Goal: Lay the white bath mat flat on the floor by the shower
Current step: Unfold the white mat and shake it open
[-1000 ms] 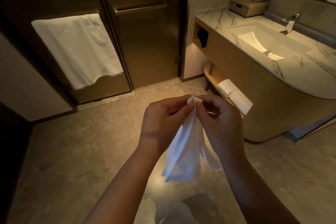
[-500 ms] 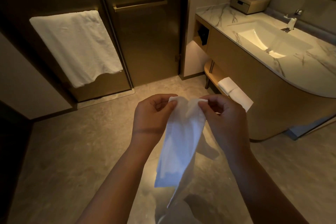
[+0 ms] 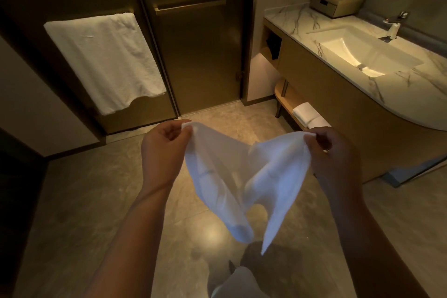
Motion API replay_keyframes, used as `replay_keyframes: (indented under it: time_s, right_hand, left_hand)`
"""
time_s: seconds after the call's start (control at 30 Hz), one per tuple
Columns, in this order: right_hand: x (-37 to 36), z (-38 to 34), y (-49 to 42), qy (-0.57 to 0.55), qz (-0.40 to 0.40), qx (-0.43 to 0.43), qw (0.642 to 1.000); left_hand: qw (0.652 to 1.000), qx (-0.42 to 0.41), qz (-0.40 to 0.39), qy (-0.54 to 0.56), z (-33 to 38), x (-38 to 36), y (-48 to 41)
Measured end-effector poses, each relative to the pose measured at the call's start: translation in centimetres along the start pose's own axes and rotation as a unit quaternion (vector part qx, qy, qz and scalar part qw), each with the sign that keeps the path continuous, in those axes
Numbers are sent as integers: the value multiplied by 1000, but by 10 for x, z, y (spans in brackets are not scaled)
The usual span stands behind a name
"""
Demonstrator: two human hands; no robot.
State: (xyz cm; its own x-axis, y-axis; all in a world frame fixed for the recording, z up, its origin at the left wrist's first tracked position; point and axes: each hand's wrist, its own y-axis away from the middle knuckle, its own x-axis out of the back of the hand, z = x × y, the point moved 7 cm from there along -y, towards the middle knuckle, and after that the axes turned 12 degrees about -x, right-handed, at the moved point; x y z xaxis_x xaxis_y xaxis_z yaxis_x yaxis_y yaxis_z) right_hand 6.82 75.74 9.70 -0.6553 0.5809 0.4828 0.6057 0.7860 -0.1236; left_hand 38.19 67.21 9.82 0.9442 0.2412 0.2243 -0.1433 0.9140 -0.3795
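Observation:
The white bath mat (image 3: 242,176) hangs in the air in front of me, half unfolded, sagging in a V between two pinched corners. My left hand (image 3: 164,150) grips its left top corner. My right hand (image 3: 331,152) grips the right top corner. The mat's lower ends dangle above the stone floor (image 3: 96,201). The dark glass shower door (image 3: 193,55) stands straight ahead, beyond the mat.
A white towel (image 3: 104,60) hangs on the left glass panel. The curved vanity (image 3: 338,94) with marble top and lit sink (image 3: 362,55) fills the right. Folded towels (image 3: 307,113) lie on its low shelf. A wooden box (image 3: 336,5) sits on the counter.
My hands have pulled apart sideways, spreading the mat from a narrow bunch into a wide V. The view has shifted slightly.

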Motion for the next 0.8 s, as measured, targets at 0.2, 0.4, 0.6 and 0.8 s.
replay_keyframes:
  time_s: [0.2,0.4,0.6,0.8]
  right_hand:
    - [12,13,-11,20,32,-27,999]
    - [21,25,-17,50,67,-30,996]
    - [25,38,-20,88,83,-31,992]
    - [3,46,-18,137,16,-9,990]
  left_hand:
    - [999,22,26,-19,-13,12,-2]
    - [998,20,31,-47,-17,17,-3]
    - [996,32,45,-64,-26,24,-4]
    - [997,32,0,-75,-30,5,4]
